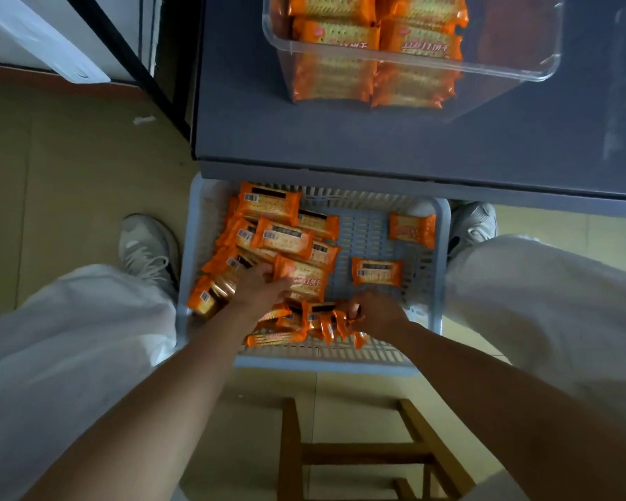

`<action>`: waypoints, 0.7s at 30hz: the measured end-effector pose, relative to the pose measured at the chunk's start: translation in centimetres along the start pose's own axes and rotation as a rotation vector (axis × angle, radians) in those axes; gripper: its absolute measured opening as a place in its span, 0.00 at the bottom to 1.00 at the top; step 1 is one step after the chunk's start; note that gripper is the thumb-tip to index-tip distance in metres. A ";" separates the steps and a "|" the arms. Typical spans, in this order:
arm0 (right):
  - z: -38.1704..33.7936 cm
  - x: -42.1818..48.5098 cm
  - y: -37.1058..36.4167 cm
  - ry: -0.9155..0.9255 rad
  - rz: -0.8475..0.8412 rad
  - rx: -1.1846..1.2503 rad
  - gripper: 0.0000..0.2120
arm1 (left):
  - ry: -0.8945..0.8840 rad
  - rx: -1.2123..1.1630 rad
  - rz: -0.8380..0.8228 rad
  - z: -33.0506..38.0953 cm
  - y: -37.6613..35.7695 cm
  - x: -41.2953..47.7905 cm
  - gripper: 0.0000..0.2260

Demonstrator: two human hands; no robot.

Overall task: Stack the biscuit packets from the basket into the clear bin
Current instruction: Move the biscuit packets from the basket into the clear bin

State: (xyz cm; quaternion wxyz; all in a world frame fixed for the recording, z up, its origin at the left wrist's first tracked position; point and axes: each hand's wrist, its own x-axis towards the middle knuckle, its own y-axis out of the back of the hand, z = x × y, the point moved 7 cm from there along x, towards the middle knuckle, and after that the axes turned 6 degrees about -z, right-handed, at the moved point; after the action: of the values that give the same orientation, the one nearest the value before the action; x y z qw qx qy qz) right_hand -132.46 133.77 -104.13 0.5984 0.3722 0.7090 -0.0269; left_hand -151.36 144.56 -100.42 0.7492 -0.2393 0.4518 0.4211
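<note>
A pale blue slotted basket [369, 231] sits on the floor between my feet, holding several orange biscuit packets [281, 240] heaped on its left side. Two loose packets lie apart at the right, one [412, 230] near the far corner and another [376, 272] in the middle. My left hand [259, 289] grips a packet [304, 278] in the heap. My right hand [374, 314] pinches the ends of a bunch of packets [322, 320] at the basket's near edge. The clear bin [535, 63] on the dark table holds stacked orange packets [373, 48].
The dark grey table [340, 139] overhangs the basket's far end. A wooden stool [362, 450] stands under me. My white-trousered legs and pale shoes [147, 247] flank the basket. A dark frame and white panel lie at the upper left.
</note>
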 end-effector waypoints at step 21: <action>-1.1 -7.6 14.3 0.328 0.147 1.169 0.08 | -0.141 0.058 0.155 4.7 0.6 -4.1 0.08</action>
State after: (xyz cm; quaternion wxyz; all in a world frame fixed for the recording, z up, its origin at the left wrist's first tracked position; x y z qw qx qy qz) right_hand -125.31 140.84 -91.46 0.1783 0.6863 0.6322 -0.3123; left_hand -150.66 146.66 -94.61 0.7510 -0.1515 0.4271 0.4803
